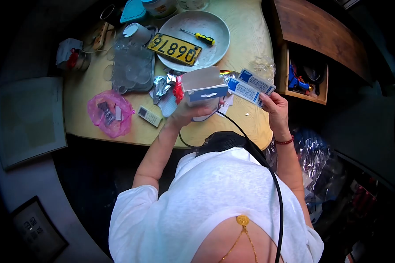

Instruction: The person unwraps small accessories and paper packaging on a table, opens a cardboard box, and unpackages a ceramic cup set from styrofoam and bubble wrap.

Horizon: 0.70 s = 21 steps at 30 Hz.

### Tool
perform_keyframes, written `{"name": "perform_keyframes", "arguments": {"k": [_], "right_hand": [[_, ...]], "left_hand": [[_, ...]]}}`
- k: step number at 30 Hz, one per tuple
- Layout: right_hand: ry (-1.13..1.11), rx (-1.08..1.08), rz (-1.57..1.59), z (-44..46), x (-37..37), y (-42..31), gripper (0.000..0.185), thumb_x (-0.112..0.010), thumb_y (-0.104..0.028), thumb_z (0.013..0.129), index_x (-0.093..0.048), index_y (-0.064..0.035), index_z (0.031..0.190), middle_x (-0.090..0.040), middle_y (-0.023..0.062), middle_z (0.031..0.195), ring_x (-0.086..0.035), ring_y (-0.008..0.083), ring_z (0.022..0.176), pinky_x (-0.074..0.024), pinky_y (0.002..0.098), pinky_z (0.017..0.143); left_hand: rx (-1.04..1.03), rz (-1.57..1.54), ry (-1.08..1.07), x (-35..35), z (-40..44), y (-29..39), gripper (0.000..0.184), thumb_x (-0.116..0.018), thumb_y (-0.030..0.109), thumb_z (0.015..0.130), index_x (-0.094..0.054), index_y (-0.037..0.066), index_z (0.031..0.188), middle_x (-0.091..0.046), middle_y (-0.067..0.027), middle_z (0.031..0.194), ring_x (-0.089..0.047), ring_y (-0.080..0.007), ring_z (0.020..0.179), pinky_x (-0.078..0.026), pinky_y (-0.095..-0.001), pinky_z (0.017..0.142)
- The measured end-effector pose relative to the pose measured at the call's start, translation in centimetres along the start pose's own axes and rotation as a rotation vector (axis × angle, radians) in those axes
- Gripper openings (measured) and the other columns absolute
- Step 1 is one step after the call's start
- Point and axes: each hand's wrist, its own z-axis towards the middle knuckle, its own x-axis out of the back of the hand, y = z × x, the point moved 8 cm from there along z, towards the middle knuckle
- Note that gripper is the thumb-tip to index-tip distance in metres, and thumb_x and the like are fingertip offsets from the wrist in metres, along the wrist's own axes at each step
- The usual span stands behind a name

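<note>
My left hand [186,115] is closed around a white-and-blue cardboard box [206,94] with a hang hole. The box's top flap stands open, and I cannot see what is inside. To its right, my right hand [275,109] pinches two flat blue-and-white adhesive bandage packets [245,91], fanned apart and printed with lettering. The packets are held above the table, just beside the box's open end. Crumpled silver foil [163,84] and something red [178,90] lie behind my left hand.
A large round tray [219,26] bears a yellow number plate [173,49] and a screwdriver [204,38]. At left are a tray of clear plastic cups [131,65], a pink plastic bag [112,114] and a remote control [149,116]. An open drawer [309,97] juts out at right. A black cable [250,140] crosses in front.
</note>
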Motion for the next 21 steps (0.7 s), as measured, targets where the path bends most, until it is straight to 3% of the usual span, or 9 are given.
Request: {"name": "perform_keyframes", "arguments": {"k": [2,8,10,12,14,16,18,21], "right_hand": [[-0.029,0.013,-0.073,-0.2,-1.5,0.0,0.016,-0.062,-0.013,0.080,-0.066,-0.0002,0.089,-0.058,-0.0030,0.071,-0.044,0.0019,0.059,-0.0320,0.0148,0.054],[-0.155,0.016,-0.110,-0.6,-3.6,-0.3,0.022,-0.056,-0.014,0.084,-0.059,-0.0002,0.102,-0.062,0.0036,0.077,-0.057,0.0078,0.063,-0.0434,0.0193,0.052],[-0.187,0.043,-0.040,-1.1,-4.0,-0.8,0.021,-0.054,-0.009,0.085,-0.057,0.0011,0.104,-0.061,0.0061,0.077,-0.059,0.0104,0.062,-0.0449,0.0210,0.052],[-0.183,0.258,0.029,-1.5,-2.6,-2.9,0.020,-0.055,-0.005,0.085,-0.056,0.0041,0.103,-0.061,0.0088,0.079,-0.060,0.0139,0.063,-0.0463,0.0218,0.051],[-0.127,0.425,0.046,-2.8,-1.4,-6.8,0.021,-0.054,-0.007,0.086,-0.056,0.0048,0.103,-0.061,0.0106,0.080,-0.059,0.0154,0.063,-0.0468,0.0225,0.053],[-0.163,0.534,0.023,-4.7,-1.6,-10.3,0.019,-0.054,-0.006,0.084,-0.058,0.0060,0.098,-0.061,0.0125,0.080,-0.059,0.0168,0.063,-0.0473,0.0243,0.058],[-0.260,0.799,-0.246,-6.2,-3.4,-13.5,0.017,-0.055,-0.005,0.081,-0.060,0.0072,0.091,-0.061,0.0144,0.078,-0.060,0.0187,0.064,-0.0482,0.0253,0.061],[-0.385,0.878,-0.461,-7.4,-6.2,-15.9,0.020,-0.057,0.000,0.070,-0.061,0.0056,0.089,-0.062,0.0170,0.077,-0.063,0.0236,0.070,-0.0490,0.0259,0.063]], "left_hand": [[0.045,-0.098,-0.159,-1.9,-0.1,-0.1,0.055,-0.067,0.010,0.070,-0.044,0.001,0.119,-0.058,-0.0110,0.103,-0.055,-0.0192,0.099,-0.042,-0.0318,0.087],[0.168,0.052,-0.167,-1.8,-0.3,-1.8,0.061,-0.071,0.005,0.067,-0.044,0.003,0.121,-0.054,-0.0099,0.111,-0.053,-0.0168,0.102,-0.042,-0.0314,0.088],[-0.057,0.461,-0.209,-2.8,-0.4,0.8,0.063,-0.073,0.007,0.065,-0.045,0.002,0.121,-0.053,-0.0092,0.113,-0.050,-0.0186,0.107,-0.039,-0.0329,0.092],[-0.073,0.525,-0.271,-3.4,-0.4,1.5,0.064,-0.074,0.010,0.063,-0.046,0.002,0.121,-0.053,-0.0101,0.115,-0.047,-0.0211,0.110,-0.036,-0.0341,0.094],[-0.284,0.613,-0.315,-4.3,-1.0,3.4,0.066,-0.075,0.012,0.062,-0.046,0.003,0.121,-0.052,-0.0123,0.114,-0.048,-0.0227,0.109,-0.035,-0.0345,0.095],[-0.255,0.627,-0.315,-4.1,-1.2,3.1,0.067,-0.075,0.012,0.062,-0.045,0.002,0.121,-0.051,-0.0121,0.116,-0.048,-0.0217,0.109,-0.035,-0.0337,0.095],[-0.210,0.653,-0.338,-4.2,-1.2,2.5,0.070,-0.076,0.011,0.062,-0.042,0.000,0.123,-0.049,-0.0117,0.119,-0.048,-0.0197,0.109,-0.036,-0.0322,0.094],[-0.061,0.514,-0.312,-3.8,-0.9,0.5,0.068,-0.076,0.007,0.061,-0.044,0.002,0.121,-0.050,-0.0091,0.116,-0.048,-0.0184,0.107,-0.037,-0.0305,0.093]]}}
